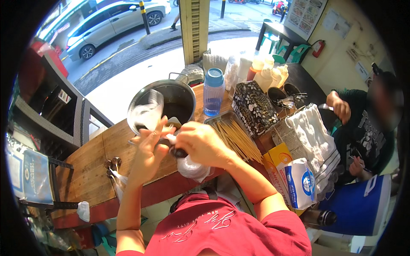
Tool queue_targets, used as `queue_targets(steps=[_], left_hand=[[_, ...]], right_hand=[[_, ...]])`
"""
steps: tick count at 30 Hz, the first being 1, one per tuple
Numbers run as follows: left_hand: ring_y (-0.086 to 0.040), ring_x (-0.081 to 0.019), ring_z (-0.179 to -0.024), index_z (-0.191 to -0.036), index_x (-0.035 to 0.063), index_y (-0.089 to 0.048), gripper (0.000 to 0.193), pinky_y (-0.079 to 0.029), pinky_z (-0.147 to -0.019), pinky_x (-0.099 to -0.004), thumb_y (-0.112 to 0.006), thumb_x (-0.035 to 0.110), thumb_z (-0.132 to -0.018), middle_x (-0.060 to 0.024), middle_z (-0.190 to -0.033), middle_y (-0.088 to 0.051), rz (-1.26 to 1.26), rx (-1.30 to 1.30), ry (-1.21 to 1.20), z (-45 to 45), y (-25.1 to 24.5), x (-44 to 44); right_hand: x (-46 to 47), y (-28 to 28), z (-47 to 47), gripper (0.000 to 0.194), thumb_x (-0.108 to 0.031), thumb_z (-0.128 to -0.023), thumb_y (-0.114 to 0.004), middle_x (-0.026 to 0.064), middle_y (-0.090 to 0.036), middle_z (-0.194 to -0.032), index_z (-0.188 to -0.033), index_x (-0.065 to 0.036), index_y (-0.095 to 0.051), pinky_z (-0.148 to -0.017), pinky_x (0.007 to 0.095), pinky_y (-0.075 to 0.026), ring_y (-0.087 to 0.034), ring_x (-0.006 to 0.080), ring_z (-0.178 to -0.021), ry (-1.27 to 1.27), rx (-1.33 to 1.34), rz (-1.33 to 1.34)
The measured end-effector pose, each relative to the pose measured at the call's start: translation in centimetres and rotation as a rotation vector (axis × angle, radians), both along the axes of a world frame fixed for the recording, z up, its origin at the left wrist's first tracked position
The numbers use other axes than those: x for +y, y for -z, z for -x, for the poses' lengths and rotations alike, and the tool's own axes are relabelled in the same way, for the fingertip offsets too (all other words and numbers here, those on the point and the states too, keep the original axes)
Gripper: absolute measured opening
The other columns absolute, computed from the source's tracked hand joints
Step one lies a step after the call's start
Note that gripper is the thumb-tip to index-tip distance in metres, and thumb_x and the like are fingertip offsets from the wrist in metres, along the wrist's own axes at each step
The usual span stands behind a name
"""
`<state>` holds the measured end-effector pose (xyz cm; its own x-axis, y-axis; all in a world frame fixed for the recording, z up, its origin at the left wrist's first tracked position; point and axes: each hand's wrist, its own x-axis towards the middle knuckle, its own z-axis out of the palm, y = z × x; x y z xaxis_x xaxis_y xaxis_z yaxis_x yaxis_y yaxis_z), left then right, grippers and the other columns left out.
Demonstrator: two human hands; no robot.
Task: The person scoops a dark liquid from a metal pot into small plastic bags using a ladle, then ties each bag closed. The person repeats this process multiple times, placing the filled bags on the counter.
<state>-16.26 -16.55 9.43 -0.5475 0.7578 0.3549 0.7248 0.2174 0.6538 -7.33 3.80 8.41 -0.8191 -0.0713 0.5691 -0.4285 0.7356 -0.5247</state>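
Note:
My right hand (200,144) pinches the twisted neck of a small plastic bag of dark liquid (179,153), which hangs just below its fingers. Facing it, my left hand (149,152) has its fingers spread and its thumb apart, close to the bag's neck. A blurred, clear plastic sheet or bag end (149,110) flares up beyond my left fingers, in front of the large metal pot (179,86). Inside the pot is dark liquid, and a light-coloured utensil is partly hidden by my hands. Several small tied bags of dark liquid (112,165) lie on the wooden table (86,172) to the left.
A bundle of clear plastic (193,169) sits at the table edge under my right wrist. Rightward are a metal tray (221,116) of wooden sticks, a blue-capped bottle (214,92), a patterned box (254,107) and paper towels (299,184). Another person (365,128) is at the right.

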Motion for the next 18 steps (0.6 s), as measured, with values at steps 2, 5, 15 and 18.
queue_targets(steps=[2, 5, 15, 18], left_hand=[[-0.049, -0.0186, -0.094, -0.116, 0.007, -0.068, 0.039, -0.029, -0.095, -0.0403, -0.057, 0.039, -0.097, -0.0049, -0.102, -0.068, 0.228, 0.031, -0.018, 0.2, -0.2, -0.6], [-0.051, -0.0157, -0.091, -0.092, 0.0026, -0.072, 0.032, -0.034, -0.089, -0.0362, -0.064, 0.034, -0.096, -0.0052, -0.102, -0.065, 0.027, -0.412, 0.153, 0.3, 0.3, -1.6], [-0.046, -0.019, -0.085, -0.115, 0.0201, -0.075, 0.031, -0.025, -0.089, -0.0357, -0.071, 0.027, -0.086, 0.0068, -0.091, -0.069, 0.198, 0.313, -0.117, -0.2, 1.5, -1.8], [-0.055, -0.0174, -0.105, -0.113, 0.0044, -0.073, 0.039, -0.037, -0.097, -0.0393, -0.066, 0.036, -0.093, -0.0038, -0.112, -0.069, -0.227, -0.78, 0.236, -0.1, 1.7, -1.9]], right_hand=[[1.1, -0.3, 0.0, 0.005, -0.007, -0.074, -0.069, 0.0096, -0.062, -0.079, -0.078, -0.004, -0.069, -0.071, 0.0391, -0.051, -0.062, 0.0291, -0.079, 0.138, 0.062, 0.077], [0.7, -0.3, -0.1, 0.007, -0.011, -0.08, -0.069, 0.0098, -0.061, -0.08, -0.077, -0.005, -0.068, -0.076, 0.0397, -0.052, -0.062, 0.0305, -0.085, 0.024, -0.167, 0.021], [1.0, 0.6, -0.1, 0.004, -0.009, -0.076, -0.066, 0.0081, -0.061, -0.082, -0.077, -0.006, -0.068, -0.077, 0.0388, -0.052, -0.062, 0.0292, -0.086, 0.047, -0.026, -0.014], [-1.1, 0.8, -0.2, 0.006, -0.01, -0.077, -0.067, 0.0084, -0.062, -0.084, -0.082, -0.007, -0.069, -0.076, 0.0398, -0.053, -0.062, 0.0301, -0.085, -0.004, -0.185, 0.024]])
